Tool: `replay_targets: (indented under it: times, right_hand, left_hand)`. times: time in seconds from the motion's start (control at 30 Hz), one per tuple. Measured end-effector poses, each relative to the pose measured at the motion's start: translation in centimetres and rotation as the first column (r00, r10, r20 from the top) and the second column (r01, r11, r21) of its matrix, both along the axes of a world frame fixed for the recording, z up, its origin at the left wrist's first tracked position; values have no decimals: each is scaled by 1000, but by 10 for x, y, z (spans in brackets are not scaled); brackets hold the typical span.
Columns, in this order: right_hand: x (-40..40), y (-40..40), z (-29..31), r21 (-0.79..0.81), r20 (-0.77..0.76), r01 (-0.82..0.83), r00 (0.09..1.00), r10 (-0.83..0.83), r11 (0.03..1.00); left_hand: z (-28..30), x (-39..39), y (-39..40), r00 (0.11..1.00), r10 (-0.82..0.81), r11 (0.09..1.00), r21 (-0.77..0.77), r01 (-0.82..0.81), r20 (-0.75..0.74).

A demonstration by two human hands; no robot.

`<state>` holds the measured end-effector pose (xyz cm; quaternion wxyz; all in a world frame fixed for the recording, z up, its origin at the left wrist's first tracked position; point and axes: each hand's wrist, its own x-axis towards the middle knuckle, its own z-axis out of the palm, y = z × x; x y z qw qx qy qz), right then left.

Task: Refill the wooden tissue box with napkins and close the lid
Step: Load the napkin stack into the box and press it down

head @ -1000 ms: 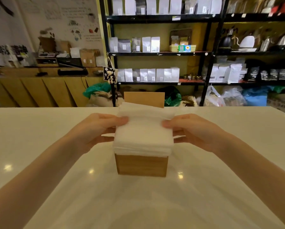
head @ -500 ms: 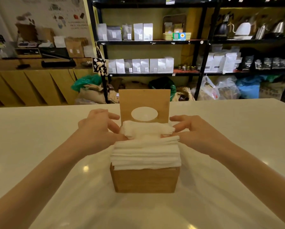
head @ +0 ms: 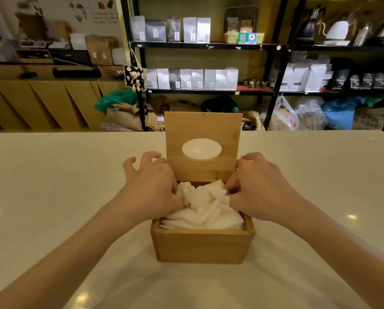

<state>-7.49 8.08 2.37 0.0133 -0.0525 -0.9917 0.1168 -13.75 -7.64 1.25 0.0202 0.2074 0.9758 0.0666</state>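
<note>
A square wooden tissue box (head: 202, 247) stands on the white counter in front of me. Its hinged lid (head: 203, 169), with an oval hole, stands upright at the back. A stack of white napkins (head: 205, 210) sits inside the box, bunched up in the middle. My left hand (head: 152, 188) presses on the napkins' left side, thumb and fingers dug into them, other fingers spread. My right hand (head: 259, 188) presses on their right side, fingertips tucked into the paper next to the lid.
The white counter (head: 52, 186) stretches wide to both sides and toward me. Behind it stand black shelves (head: 208, 45) with bags and kettles, sacks on the floor, and a wooden cabinet (head: 41, 103) at the left.
The napkin stack stood above the box rim; now it has sunk inside the box and is crumpled in the middle. Both hands moved down and inward onto it.
</note>
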Motion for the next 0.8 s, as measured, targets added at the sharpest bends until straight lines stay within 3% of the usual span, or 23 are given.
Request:
replay_targets:
  times: [0.23, 0.5, 0.6, 0.8]
  right_hand:
    - [14, -2, 4, 48, 47, -25, 999, 23, 999]
    - [19, -10, 4, 318, 68, -17, 998, -5, 948]
    - [22, -6, 4, 281, 4, -29, 1000, 29, 959]
    - [28, 6, 21, 52, -154, -48, 986, 56, 997]
  left_hand:
    - [0, 22, -2, 999, -3, 997, -78, 1, -32]
    - [3, 39, 2, 993, 11, 969, -245, -40, -120]
    - [3, 43, -2, 983, 44, 977, -199, -79, -177]
    - [13, 55, -18, 972, 66, 996, 66, -52, -227]
